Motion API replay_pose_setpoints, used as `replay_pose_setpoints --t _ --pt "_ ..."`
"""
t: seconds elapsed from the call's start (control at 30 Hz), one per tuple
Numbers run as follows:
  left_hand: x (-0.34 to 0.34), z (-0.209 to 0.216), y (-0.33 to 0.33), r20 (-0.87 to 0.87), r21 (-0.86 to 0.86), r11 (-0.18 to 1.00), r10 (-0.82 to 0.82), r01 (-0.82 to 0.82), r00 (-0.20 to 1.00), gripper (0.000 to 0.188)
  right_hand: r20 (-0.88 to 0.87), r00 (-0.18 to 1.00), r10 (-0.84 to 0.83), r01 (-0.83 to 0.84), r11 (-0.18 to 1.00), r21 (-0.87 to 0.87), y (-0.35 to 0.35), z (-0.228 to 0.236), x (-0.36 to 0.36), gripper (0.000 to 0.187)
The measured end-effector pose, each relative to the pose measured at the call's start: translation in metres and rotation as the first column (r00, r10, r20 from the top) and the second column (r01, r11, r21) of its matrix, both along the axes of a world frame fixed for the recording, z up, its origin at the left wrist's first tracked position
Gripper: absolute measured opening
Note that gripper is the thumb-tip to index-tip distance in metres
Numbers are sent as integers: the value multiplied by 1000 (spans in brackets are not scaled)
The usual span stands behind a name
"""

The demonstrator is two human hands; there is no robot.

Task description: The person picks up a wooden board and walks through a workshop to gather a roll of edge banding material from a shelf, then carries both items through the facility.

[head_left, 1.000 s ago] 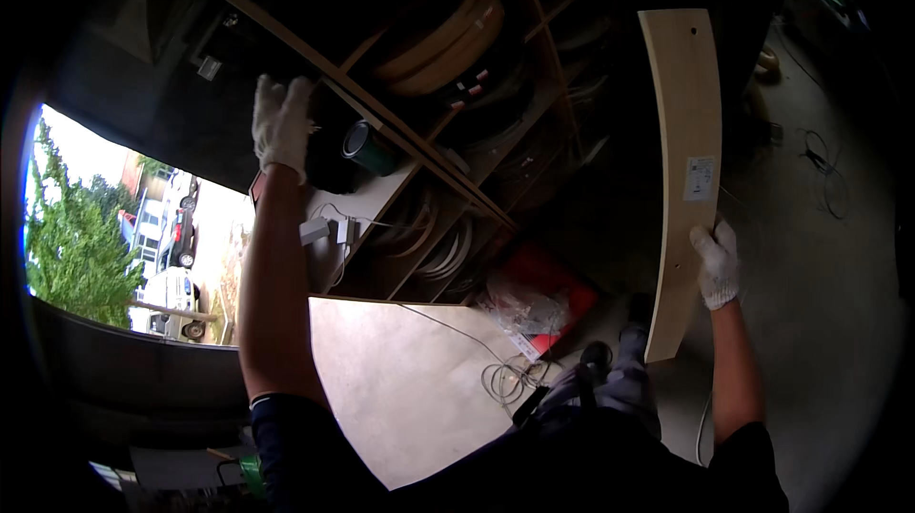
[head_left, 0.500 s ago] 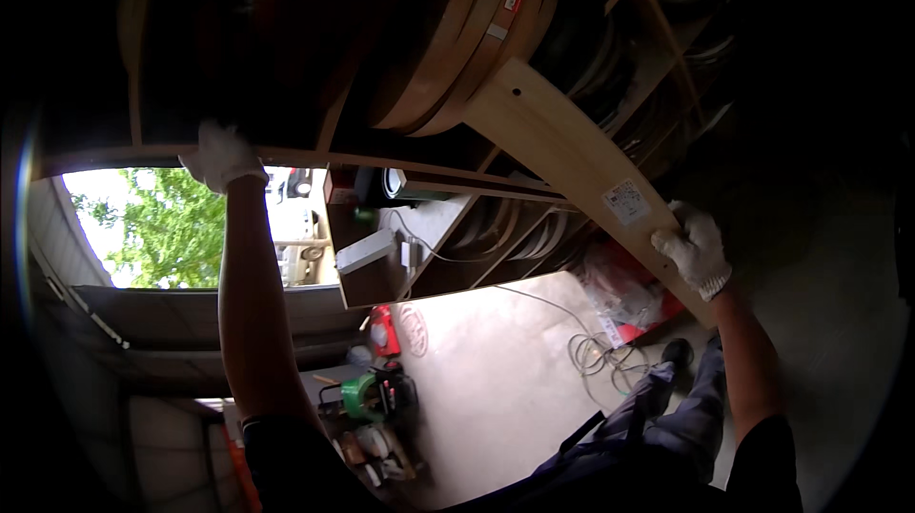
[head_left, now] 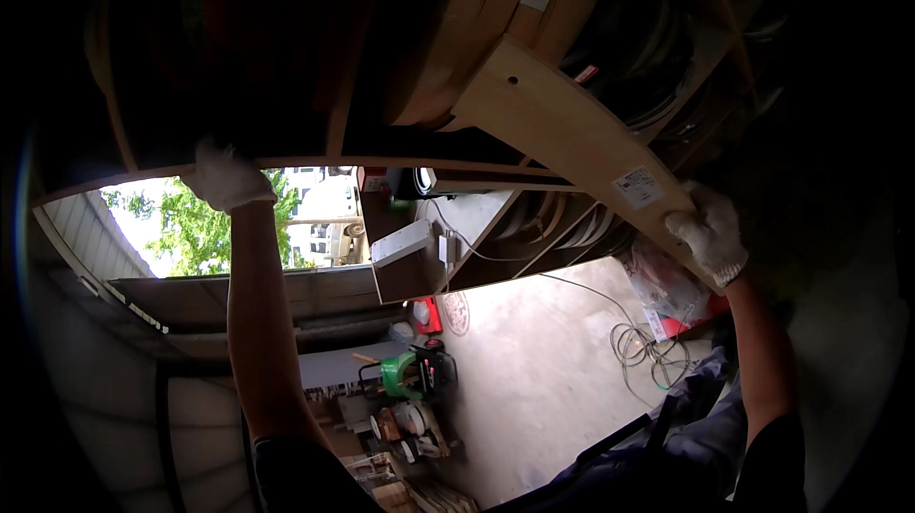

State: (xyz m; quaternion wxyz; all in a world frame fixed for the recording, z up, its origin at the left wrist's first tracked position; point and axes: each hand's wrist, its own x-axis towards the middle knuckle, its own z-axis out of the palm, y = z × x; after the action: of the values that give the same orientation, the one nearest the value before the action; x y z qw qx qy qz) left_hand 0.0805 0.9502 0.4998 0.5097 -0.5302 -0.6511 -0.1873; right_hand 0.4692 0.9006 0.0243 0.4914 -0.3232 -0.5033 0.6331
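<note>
Board (head_left: 572, 137) in right hand (head_left: 707, 235), long axis upper-left to lower-right

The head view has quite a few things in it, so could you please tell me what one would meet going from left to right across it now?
Gloved left hand → white box → dark hole in the wooden board → white label on that board → gloved right hand.

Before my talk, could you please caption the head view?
Left hand at the shelf edge, right hand gripping a curved wooden board.
</note>
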Motion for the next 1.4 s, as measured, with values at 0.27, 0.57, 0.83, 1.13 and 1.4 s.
replay_pose_setpoints --t 0.27,0.57,0.83,1.13,1.4 --pt "-27 18 1 -175 17 986 -163 168 971 32 -76 996 -50 46 998 -48 -11 2 -24 22" --pt "-9 13 0 -381 -3 997 73 -80 922 31 -101 989 -104 77 967 -244 -35 -15 -33 16" --pt "-18 10 9 143 14 965 -262 263 955 31 -128 952 -279 197 875 -443 -55 -60 -48 21" --pt "9 5 4 21 -69 975 -212 213 977 27 40 982 -186 187 982 -24 -16 -36 -33 28" --pt "1 16 -2 -332 -56 998 -5 -14 943 35 -20 998 -61 57 985 -163 -12 -26 -29 28"
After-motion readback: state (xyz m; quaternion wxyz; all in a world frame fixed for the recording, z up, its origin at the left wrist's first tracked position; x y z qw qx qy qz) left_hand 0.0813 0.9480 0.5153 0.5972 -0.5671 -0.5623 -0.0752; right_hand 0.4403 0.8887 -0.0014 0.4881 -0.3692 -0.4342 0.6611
